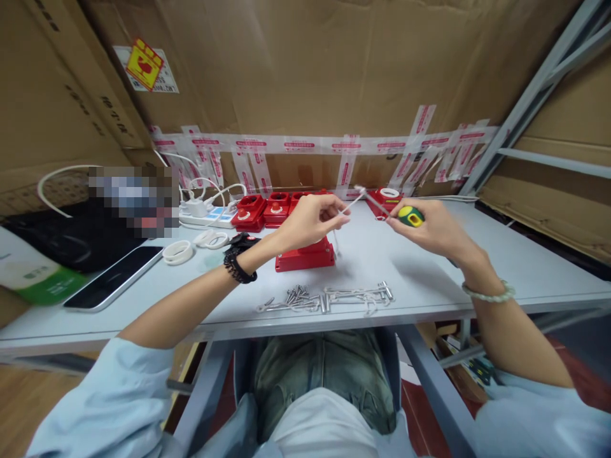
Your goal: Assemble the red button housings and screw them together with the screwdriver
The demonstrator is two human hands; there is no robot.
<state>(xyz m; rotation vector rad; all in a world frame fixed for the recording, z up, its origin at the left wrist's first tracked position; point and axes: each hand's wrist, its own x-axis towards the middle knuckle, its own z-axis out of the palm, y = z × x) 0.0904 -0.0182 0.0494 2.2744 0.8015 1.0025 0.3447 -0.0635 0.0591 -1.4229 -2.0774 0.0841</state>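
Observation:
My left hand [317,219] pinches a thin metal rod [352,204], with what looks like a pale strand hanging below it. My right hand [427,226] is closed around a green and yellow screwdriver [411,217]. Its shaft points up and left, and its blurred tip meets the rod's far end; whether they touch I cannot tell. Below my left hand, partly covered by it, a red box [305,259] rests on the table. Nearer the front edge lie silver screws [298,295] and several small metal hammers [360,294] with thin handles.
More red housings [251,213] stand along the back, and a red part [386,198] with a white ring is at back right. White rings [177,252], a phone [114,278] and a power strip [217,217] with cables are on the left. Taped cardboard [305,76] walls the back.

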